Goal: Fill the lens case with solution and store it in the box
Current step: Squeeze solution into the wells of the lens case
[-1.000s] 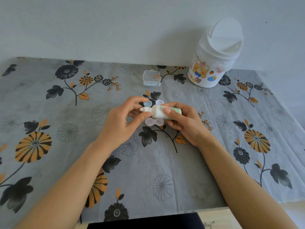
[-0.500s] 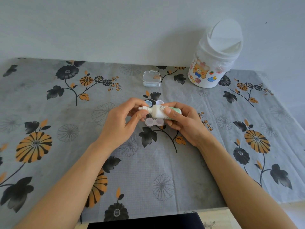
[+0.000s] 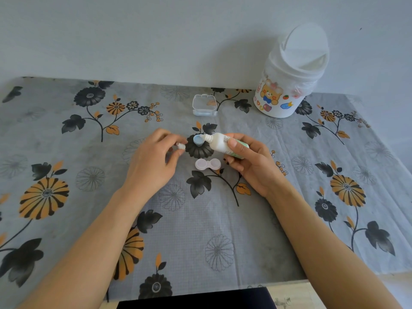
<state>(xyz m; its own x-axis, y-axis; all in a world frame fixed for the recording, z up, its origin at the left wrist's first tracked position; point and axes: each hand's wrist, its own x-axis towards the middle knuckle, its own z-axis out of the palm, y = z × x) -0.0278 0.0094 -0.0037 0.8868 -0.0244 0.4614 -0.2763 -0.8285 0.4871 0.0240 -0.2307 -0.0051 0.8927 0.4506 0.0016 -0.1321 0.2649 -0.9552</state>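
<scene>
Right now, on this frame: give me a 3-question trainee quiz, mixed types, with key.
1. True or false: the cap is on the solution bottle.
2. Multiple choice: where does the lens case lie?
A. inside the clear box
B. on the tablecloth, below the bottle
C. in the left hand
3. Fill in: the right hand grips the bottle with its nozzle pointing toward the person's ____.

Key
1. False: the left fingers pinch the cap, apart from the bottle.
2. B
3. left
</scene>
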